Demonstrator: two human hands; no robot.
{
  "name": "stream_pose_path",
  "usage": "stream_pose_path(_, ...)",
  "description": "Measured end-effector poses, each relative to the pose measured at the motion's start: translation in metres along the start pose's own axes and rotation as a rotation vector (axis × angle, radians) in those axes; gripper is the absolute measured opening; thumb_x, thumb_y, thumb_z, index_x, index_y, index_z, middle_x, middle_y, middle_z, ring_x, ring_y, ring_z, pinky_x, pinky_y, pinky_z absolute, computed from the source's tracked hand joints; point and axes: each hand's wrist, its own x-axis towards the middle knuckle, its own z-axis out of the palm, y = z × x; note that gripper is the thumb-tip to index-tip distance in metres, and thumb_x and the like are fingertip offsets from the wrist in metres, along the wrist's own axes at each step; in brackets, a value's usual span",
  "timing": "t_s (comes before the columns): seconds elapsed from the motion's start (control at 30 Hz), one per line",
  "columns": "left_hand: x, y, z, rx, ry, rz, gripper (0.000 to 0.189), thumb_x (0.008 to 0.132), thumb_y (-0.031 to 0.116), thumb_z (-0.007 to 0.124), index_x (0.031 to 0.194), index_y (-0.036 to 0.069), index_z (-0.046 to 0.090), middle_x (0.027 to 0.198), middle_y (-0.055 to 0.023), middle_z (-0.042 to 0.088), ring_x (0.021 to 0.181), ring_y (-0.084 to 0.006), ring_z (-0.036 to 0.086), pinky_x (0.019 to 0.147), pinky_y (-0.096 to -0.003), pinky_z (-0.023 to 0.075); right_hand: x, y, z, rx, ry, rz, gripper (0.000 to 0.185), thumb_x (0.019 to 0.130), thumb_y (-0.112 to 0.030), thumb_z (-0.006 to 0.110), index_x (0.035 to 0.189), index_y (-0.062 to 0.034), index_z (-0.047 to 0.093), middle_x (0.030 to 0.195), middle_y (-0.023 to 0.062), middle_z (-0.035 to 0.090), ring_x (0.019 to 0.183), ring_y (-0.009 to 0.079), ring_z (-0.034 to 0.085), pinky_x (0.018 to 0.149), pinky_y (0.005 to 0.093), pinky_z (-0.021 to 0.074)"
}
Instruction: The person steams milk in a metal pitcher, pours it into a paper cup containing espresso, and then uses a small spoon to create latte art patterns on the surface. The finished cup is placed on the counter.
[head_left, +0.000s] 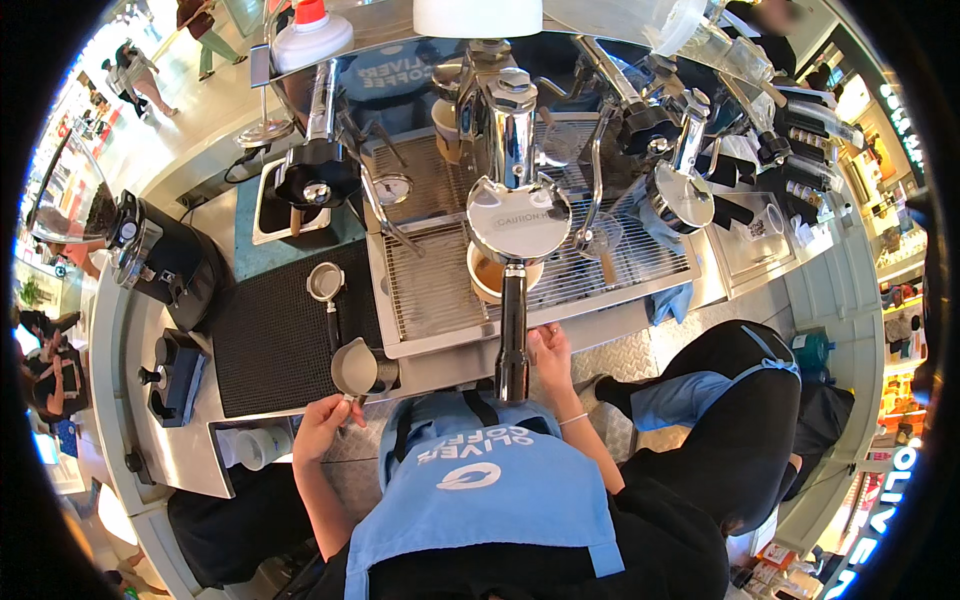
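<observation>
My left hand (324, 426) grips the handle of a steel milk pitcher (354, 369) at the counter's front edge. The pitcher's inside looks pale, but its contents are unclear. My right hand (553, 358), fingers curled, is by the front edge of the espresso machine's drip tray (435, 341); whether it touches the tray or holds something is hard to see. Just left of it hangs the black handle of a portafilter (514, 330), locked into the chrome group head (517, 210). Below that group, a paper cup (486, 276) with brown coffee stands on the grate, partly hidden.
A second portafilter (327, 289) lies on the black rubber mat (262, 345). Steam wands (382, 210) hang over the tray. Left are a coffee grinder (169, 255) and a tamper stand (176, 379). A blue cloth (670, 301) drapes at right, near a crouching person (720, 442).
</observation>
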Motion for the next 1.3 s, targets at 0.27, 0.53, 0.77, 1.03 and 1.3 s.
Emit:
stream_pose_path(0.27,0.003,-0.003,-0.005,-0.029,-0.063,0.028,0.031,0.103,0.023,0.052,0.091,-0.002,0.065,0.083,-0.0071,0.069,0.083,-0.015,0.064,0.084,-0.0317,0.0494,0.001,0.003,-0.005,-0.006,-0.006,-0.03,0.026,0.094,-0.008,0.067,0.114,0.0,0.053,0.115,0.0063,0.066,0.102,0.009,0.059,0.092,0.0233,0.0432)
stream_pose_path(0.53,0.006,-0.001,-0.008,-0.026,-0.101,0.047,0.03,0.103,0.019,0.051,0.087,-0.003,0.065,0.084,-0.0078,0.07,0.084,-0.0155,0.065,0.085,-0.0316,0.0492,0.004,0.008,-0.007,-0.019,-0.012,-0.065,0.034,0.095,-0.005,0.063,0.126,0.0037,0.052,0.117,0.0061,0.065,0.104,0.01,0.059,0.09,0.0226,0.0446)
stream_pose_path(0.77,0.008,-0.002,-0.009,0.0,-0.109,0.082,0.031,0.101,0.028,0.053,0.088,0.004,0.068,0.085,-0.005,0.073,0.077,-0.0095,0.059,0.067,-0.0267,0.0408,0.003,-0.039,-0.001,-0.39,-0.323,0.082,0.026,0.09,-0.009,0.07,0.112,0.0046,0.064,0.106,0.0098,0.07,0.096,0.0112,0.065,0.084,0.0254,0.0506)
stream_pose_path(1.03,0.003,-0.002,-0.001,0.054,0.01,0.028,0.026,0.1,0.015,0.053,0.088,-0.002,0.068,0.086,-0.0067,0.073,0.083,-0.0117,0.062,0.086,-0.0291,0.0465,-0.046,-0.152,0.074,-0.779,0.186,-0.239,0.039,0.073,-0.02,0.087,0.099,0.0005,0.065,0.082,0.0075,0.069,0.07,0.0151,0.066,0.063,0.0283,0.0537)
stream_pose_path(1.3,0.008,-0.009,-0.004,0.073,-0.01,0.056,0.026,0.1,0.019,0.052,0.087,0.004,0.067,0.085,-0.0043,0.073,0.077,-0.0087,0.058,0.073,-0.0267,0.0424,0.013,-0.125,0.136,-0.713,0.249,-0.794,0.107,0.055,-0.028,0.097,0.136,0.0056,0.036,0.126,0.0202,0.054,0.119,0.0286,0.053,0.095,0.037,0.0494)
